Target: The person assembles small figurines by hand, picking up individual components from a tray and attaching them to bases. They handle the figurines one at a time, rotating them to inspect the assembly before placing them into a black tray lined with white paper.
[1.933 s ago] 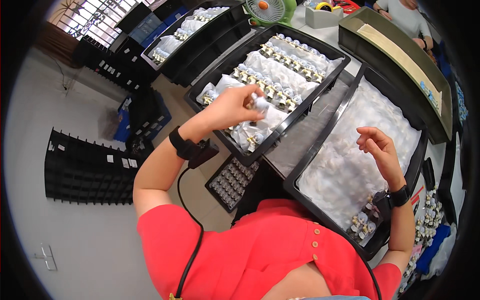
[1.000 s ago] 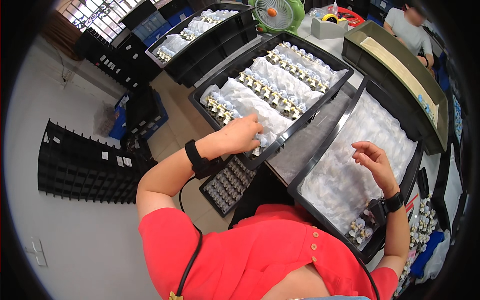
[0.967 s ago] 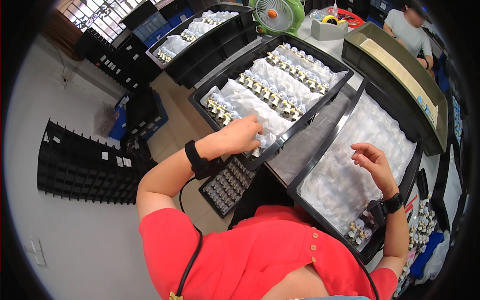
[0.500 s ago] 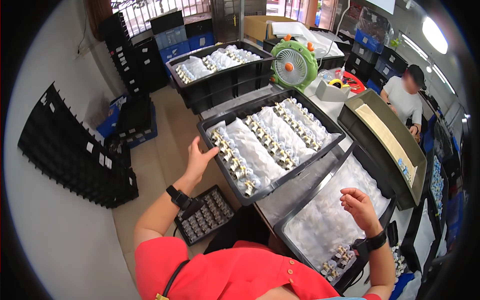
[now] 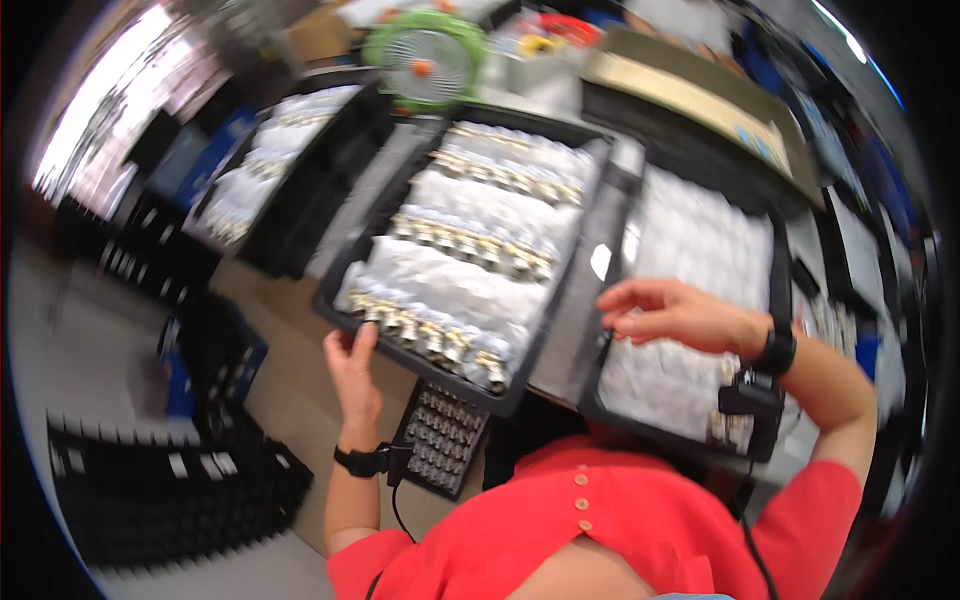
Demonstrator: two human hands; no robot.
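A black tray (image 5: 395, 362) holds rows of small silver and brass-coloured metal parts (image 5: 430, 335), with white plastic wrapping (image 5: 450, 275) between the rows. At its near left rim is my left hand (image 5: 352, 375), fingers apart and tips touching the edge. My right hand (image 5: 675, 315) hovers palm down, fingers stretched forward and slightly bent, holding nothing. Beneath it lies a second black tray (image 5: 778, 400), lined with white translucent wrapping (image 5: 690, 230). A few metal parts (image 5: 730, 428) show in that tray's near corner. Motion blurs the finer details.
Another filled black bin (image 5: 310, 205) stands at the left, with a green fan (image 5: 425, 60) behind. A long olive tray (image 5: 700, 75) lies far right. On the floor are a tray of parts (image 5: 443, 440) and stacked black trays (image 5: 150, 490). A co-worker's white shirt (image 5: 680, 20) shows beyond.
My view has swung to the right, turning the whole scene. My right hand has moved inward toward the filled tray, its fingers straightening. My left hand stays at that tray's rim.
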